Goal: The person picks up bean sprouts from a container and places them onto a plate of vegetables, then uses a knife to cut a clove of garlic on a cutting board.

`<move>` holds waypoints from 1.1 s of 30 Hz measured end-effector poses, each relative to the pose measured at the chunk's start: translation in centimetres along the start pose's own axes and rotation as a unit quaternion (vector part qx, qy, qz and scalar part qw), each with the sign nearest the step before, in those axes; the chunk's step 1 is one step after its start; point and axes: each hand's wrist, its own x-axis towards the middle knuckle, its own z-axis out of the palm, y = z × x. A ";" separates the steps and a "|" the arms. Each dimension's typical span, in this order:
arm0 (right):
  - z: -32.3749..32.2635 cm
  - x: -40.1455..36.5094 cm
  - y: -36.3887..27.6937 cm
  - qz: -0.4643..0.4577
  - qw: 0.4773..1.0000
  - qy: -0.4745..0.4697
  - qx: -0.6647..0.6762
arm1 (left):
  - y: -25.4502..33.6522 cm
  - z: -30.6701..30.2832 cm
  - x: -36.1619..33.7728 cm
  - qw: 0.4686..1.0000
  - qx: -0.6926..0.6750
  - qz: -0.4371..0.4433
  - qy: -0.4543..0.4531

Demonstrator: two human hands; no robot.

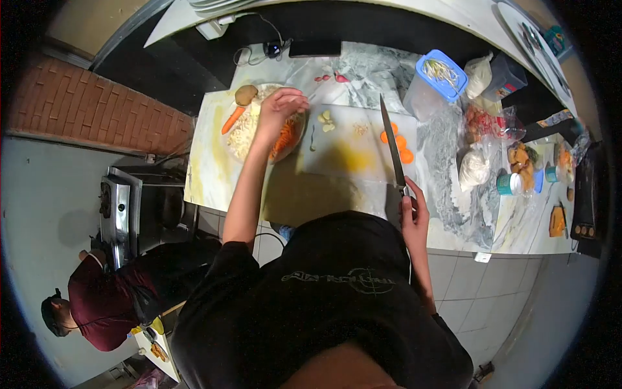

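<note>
Above the right part of a round tray of shredded food (240, 139), my left hand (282, 107) hovers with its fingers partly spread; nothing shows in it. Orange shreds (283, 141) lie under its wrist side. My right hand (414, 211) is closed on the handle of a long knife (392, 144), whose blade points away from me over the right side of the white cutting board (337, 136). Orange carrot slices (405, 155) lie beside the blade. Peeled garlic cloves (326, 120) and a small chopped heap (360, 129) rest on the board.
A brown potato (246, 95) and a whole carrot (233, 120) sit at the tray's left edge. Small red onions (340, 78) lie behind the board. A blue-lidded container (442, 76) and bags (475, 168) stand at the right. Another person (103, 305) is at the lower left.
</note>
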 end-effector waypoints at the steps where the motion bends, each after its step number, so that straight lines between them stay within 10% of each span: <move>1: -0.1 -0.1 0.1 -0.002 1.000 -0.002 -0.010 | -0.9 1.4 -0.8 0.999 0.014 0.043 -0.013; 13: 0.0 -1.6 -1.3 0.040 0.992 -0.079 -0.089 | -11.0 10.3 -8.1 0.895 0.363 0.250 0.066; 33: 0.5 -1.1 -2.4 0.034 0.984 -0.101 -0.142 | -10.6 9.8 -10.2 0.870 0.428 0.221 0.105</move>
